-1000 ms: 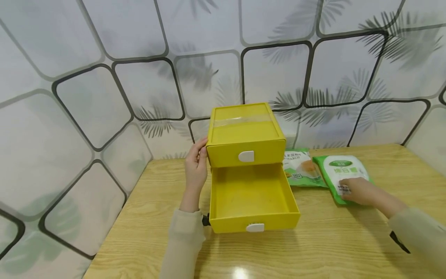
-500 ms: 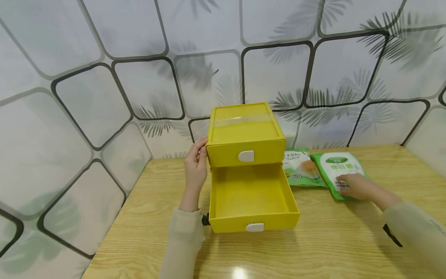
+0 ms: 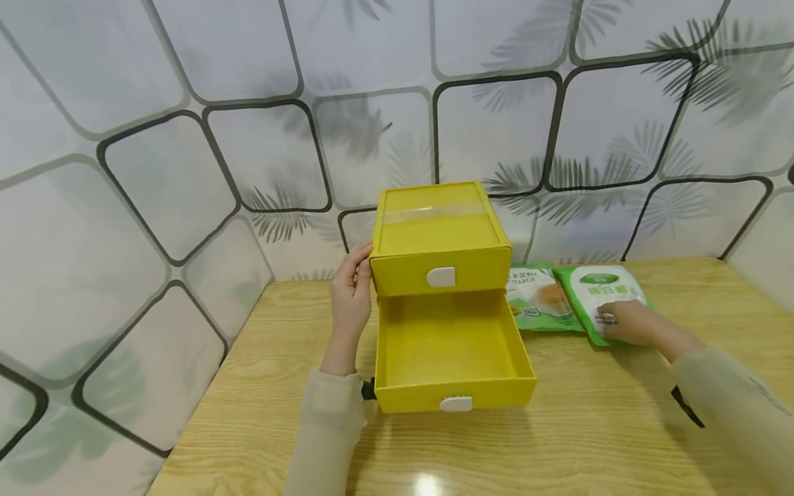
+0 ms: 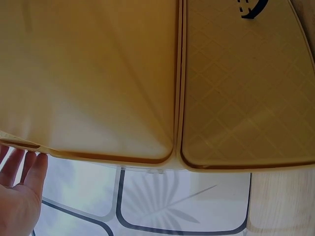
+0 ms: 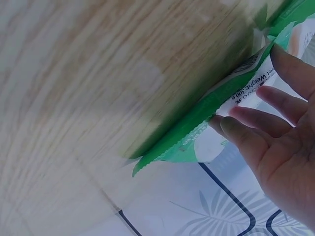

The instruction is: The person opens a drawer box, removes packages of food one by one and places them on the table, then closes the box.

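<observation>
Head view gives me a yellow drawer unit (image 3: 442, 231) standing on the wood-grain bench (image 3: 260, 413), a strip of clear tape (image 3: 431, 213) across its top. Its upper drawer (image 3: 403, 277) is closed; the lower drawer (image 3: 409, 399) stands pulled out toward me, and each front carries a white handle (image 3: 441, 277).

I have the left hand (image 3: 351, 296) at the unit's left side, fingers extended and resting against the upper part; the left wrist view shows the fingertips touching its edge, gripping nothing.

My right hand (image 3: 633, 322) is on the green-and-white bag (image 3: 604, 291), which lies on the bench to the right of the unit. From the right wrist I see those fingers spread apart, the tips touching the bag near its printed "Net Weight" end, rather than clamped round it.

Between that bag and the unit lies the starch bag (image 3: 540, 300), partly hidden by the unit. The two bags' edges meet; whether one overlaps the other, I can't tell. Patterned wall covering (image 3: 372, 55) rises behind the bench.
</observation>
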Demonstrator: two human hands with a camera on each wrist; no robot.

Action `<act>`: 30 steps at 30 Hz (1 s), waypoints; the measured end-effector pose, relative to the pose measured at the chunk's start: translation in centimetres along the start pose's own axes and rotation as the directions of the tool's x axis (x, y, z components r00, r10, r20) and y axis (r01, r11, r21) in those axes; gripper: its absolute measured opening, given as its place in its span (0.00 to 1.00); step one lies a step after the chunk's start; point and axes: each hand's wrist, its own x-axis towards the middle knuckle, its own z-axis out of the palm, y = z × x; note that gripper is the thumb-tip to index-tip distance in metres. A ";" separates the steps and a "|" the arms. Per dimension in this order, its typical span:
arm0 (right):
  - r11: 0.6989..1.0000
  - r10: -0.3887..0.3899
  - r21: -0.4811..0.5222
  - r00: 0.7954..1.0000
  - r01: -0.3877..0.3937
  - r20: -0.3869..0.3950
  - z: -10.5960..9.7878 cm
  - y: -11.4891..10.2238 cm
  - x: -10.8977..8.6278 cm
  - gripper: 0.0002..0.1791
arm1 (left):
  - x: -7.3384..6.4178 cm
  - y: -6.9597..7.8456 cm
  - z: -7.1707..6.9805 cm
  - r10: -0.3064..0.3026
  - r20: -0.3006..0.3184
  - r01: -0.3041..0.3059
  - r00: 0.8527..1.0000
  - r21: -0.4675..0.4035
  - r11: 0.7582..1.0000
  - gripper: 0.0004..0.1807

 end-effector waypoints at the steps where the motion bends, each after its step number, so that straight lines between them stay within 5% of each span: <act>1: 1.000 -0.002 -0.003 1.000 0.002 -0.006 0.0 0.1 0.0 0.24 | 0.0 0.0 0.0 0.003 0.000 -0.003 1.000 -0.001 1.000 0.13; 30: 1.000 0.024 0.010 0.999 -0.024 -0.023 -0.2 1.3 1.6 0.25 | 0.1 -0.1 0.0 0.005 -0.013 -0.005 1.000 0.003 1.000 0.13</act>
